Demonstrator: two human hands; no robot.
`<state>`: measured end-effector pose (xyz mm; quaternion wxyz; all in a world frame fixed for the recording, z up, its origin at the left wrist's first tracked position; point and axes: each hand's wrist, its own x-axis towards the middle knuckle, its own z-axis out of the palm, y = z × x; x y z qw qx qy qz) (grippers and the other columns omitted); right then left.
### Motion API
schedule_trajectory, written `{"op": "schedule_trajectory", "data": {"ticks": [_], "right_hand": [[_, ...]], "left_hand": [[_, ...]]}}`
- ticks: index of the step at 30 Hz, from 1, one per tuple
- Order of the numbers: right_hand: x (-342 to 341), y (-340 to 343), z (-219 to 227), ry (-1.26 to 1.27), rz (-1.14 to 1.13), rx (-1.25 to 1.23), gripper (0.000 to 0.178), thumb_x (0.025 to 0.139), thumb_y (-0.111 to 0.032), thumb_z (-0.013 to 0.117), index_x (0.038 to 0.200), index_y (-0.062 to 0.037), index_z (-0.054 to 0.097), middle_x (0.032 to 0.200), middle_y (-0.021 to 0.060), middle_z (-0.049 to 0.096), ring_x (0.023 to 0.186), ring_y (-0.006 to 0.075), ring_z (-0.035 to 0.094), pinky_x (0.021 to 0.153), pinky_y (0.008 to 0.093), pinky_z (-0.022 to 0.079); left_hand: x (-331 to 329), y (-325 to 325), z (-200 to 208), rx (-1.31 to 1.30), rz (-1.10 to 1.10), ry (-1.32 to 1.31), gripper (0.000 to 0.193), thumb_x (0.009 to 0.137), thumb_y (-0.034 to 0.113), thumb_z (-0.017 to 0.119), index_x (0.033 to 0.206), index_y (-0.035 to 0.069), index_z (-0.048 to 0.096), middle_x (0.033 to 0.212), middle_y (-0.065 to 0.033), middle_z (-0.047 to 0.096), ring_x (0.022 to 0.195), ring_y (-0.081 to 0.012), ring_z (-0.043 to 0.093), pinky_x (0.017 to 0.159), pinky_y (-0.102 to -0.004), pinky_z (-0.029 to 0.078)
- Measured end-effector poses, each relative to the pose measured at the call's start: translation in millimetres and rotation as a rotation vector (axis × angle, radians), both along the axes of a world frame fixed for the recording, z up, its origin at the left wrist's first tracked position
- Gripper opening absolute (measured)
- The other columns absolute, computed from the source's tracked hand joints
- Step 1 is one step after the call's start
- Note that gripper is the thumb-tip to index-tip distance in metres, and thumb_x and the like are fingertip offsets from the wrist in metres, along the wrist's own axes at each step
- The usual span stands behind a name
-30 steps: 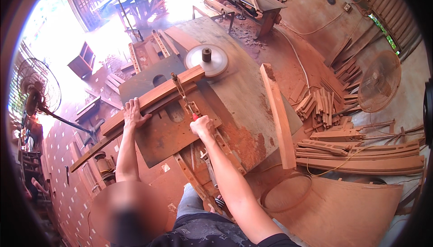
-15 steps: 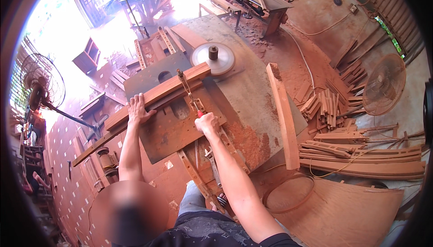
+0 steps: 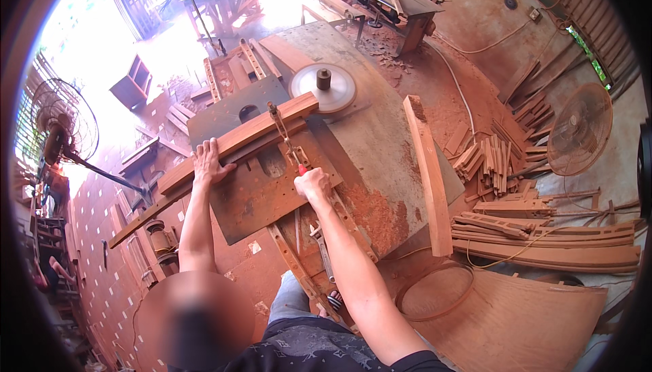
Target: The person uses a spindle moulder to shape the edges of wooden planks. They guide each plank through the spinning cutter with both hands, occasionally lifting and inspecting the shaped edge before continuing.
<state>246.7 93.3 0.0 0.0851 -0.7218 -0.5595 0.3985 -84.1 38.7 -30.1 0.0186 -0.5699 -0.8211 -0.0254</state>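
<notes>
Two bare hands: the left hand (image 3: 207, 163) flat on one long curved wooden workpiece (image 3: 238, 142), the right hand (image 3: 312, 183) closed on one red-handled clamp lever (image 3: 288, 139). One round metal disc with one dark spindle (image 3: 324, 84) lies beyond the right hand. One loose curved plank (image 3: 426, 171) lies to the right of the right hand. Two fans: one standing fan (image 3: 62, 127) far left of the left hand, one fan (image 3: 579, 129) far right of the right hand. One heap of short wooden offcuts (image 3: 489, 158), too many to count. One wrench (image 3: 320, 246) lies below the right hand.
</notes>
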Motion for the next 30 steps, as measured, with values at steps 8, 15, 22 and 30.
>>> {"op": "schedule_trajectory", "data": {"ticks": [8, 15, 22, 30], "right_hand": [[0, 4, 18, 0.033, 0.073, -0.109, 0.049, 0.098, -0.043, 0.068, 0.109, 0.0034, 0.077, 0.116, 0.0316, 0.074, 0.115, 0.0450, 0.072, 0.097, 0.0499, 0.058], [-7, 7, -1, 0.023, -0.021, 0.017, 0.035, 0.086, -0.036, 0.078, 0.089, -0.0007, 0.079, 0.095, 0.0260, 0.078, 0.094, 0.0390, 0.079, 0.078, 0.0462, 0.062], [-11, 9, 3, -0.002, 0.000, -0.003, 0.041, 0.092, -0.043, 0.074, 0.092, -0.0025, 0.080, 0.097, 0.0245, 0.078, 0.096, 0.0394, 0.078, 0.080, 0.0470, 0.062], [-17, 15, -5, -0.021, 0.011, 0.032, 0.046, 0.092, -0.048, 0.073, 0.092, -0.0027, 0.081, 0.097, 0.0250, 0.078, 0.099, 0.0399, 0.078, 0.082, 0.0467, 0.062]], "left_hand": [[-5, 4, 0, -0.019, 0.011, 0.000, 0.116, 0.070, 0.059, 0.088, 0.156, 0.003, 0.034, 0.144, -0.0157, 0.046, 0.137, -0.0382, 0.042, 0.117, -0.0626, 0.032], [-7, 9, 0, -0.017, 0.007, 0.000, 0.118, 0.071, 0.060, 0.088, 0.157, 0.002, 0.033, 0.144, -0.0156, 0.045, 0.137, -0.0380, 0.042, 0.117, -0.0615, 0.032], [-13, 10, -2, -0.016, 0.005, 0.009, 0.117, 0.071, 0.060, 0.088, 0.157, 0.003, 0.033, 0.143, -0.0158, 0.045, 0.135, -0.0380, 0.043, 0.116, -0.0626, 0.032], [-19, 17, -2, -0.012, 0.004, 0.004, 0.117, 0.070, 0.061, 0.088, 0.156, 0.003, 0.033, 0.143, -0.0162, 0.046, 0.136, -0.0383, 0.043, 0.117, -0.0636, 0.031]]}}
